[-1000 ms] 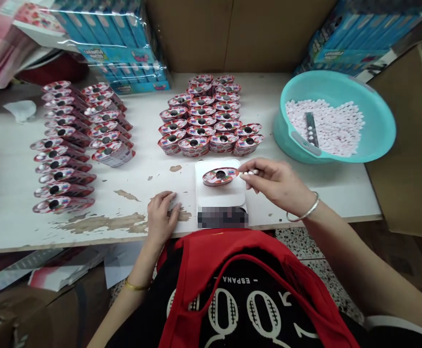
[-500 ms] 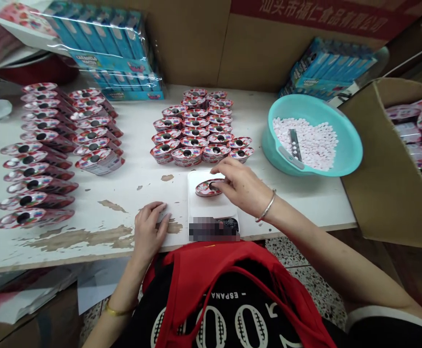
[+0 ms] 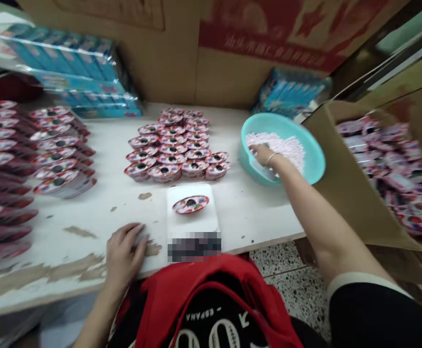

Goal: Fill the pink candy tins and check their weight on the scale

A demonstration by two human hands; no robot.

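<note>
A small red oval candy box [image 3: 190, 204] with a dark hole in its lid lies on a white scale [image 3: 192, 213] at the table's front edge. My right hand [image 3: 262, 153] reaches into the teal bowl [image 3: 305, 170] of small pink-white tablets [image 3: 286, 147]; its fingers are blurred and partly hidden by the rim. My left hand [image 3: 124, 249] rests on the table to the left of the scale, fingers stretched out, holding nothing.
Several upright red boxes [image 3: 176, 150] stand in rows behind the scale. Flattened boxes [image 3: 22, 159] lie in stacks at left. Blue wrapped cartons [image 3: 73, 72] sit at the back. A cardboard carton [image 3: 392, 164] of filled boxes stands at right.
My right hand left the box on the scale and moved right into the teal bowl. The view swung right and turned blurry. The left hand stayed put.
</note>
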